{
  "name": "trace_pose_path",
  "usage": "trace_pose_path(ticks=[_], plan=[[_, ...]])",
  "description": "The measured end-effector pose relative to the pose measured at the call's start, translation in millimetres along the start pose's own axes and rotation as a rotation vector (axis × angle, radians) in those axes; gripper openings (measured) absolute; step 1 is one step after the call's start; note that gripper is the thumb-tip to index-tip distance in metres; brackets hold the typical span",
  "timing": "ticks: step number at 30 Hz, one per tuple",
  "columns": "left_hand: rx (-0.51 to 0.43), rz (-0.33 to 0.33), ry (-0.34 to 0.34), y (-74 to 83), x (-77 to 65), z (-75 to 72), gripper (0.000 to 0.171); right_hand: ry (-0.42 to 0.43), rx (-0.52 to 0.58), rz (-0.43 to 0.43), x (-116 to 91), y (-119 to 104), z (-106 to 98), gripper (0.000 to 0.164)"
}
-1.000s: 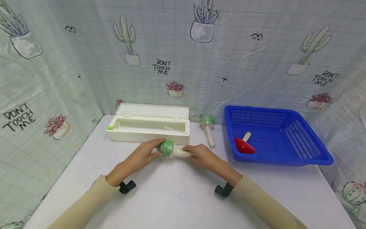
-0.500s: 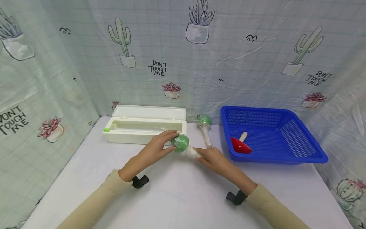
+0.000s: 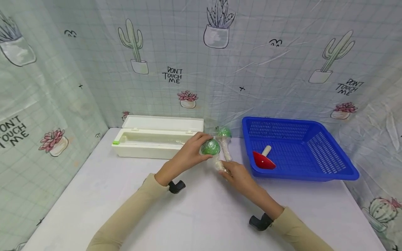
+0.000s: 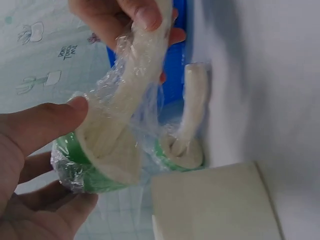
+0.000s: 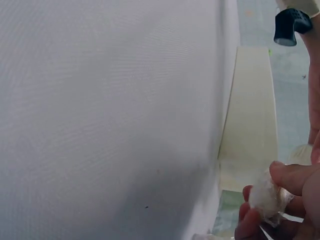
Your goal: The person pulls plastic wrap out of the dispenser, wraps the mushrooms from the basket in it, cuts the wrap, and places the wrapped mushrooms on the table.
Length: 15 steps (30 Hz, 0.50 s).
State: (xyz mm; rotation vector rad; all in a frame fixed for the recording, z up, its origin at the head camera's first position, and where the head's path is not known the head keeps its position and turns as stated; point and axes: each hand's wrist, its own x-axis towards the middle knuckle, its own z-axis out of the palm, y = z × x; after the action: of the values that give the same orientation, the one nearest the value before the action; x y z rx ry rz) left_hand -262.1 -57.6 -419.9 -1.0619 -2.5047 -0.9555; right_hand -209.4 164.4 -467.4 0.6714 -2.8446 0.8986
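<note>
Left hand (image 3: 187, 150) grips the cap (image 3: 210, 147) of a wrapped mushroom (image 4: 122, 107), right hand (image 3: 241, 177) its stem (image 4: 142, 60), cut off in the left-wrist view

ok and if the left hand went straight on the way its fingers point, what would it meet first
Likely the other wrapped green mushroom, just beyond the held mushroom in the left hand; the hand's height is unclear, so it might pass over.
</note>
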Motion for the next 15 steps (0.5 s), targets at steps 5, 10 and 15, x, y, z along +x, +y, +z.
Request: trace_pose_path(ticks=[5, 10, 15], plan=[[0.042, -0.005, -0.086, 0.3, 21.0, 1.2, 0.064, 0.002, 0.009, 0.04, 0.4, 1.2, -2.7, 0.043], [0.078, -0.029, -0.171, -2.8, 38.6, 0.3, 0.065, 0.009, 0.061, 0.078, 1.7, 4.0, -2.1, 0.059], [0.059, -0.017, -0.254, -16.2, 52.8, 0.5, 0.068, 0.003, 0.116, 0.111, 3.3, 7.5, 1.4, 0.062]])
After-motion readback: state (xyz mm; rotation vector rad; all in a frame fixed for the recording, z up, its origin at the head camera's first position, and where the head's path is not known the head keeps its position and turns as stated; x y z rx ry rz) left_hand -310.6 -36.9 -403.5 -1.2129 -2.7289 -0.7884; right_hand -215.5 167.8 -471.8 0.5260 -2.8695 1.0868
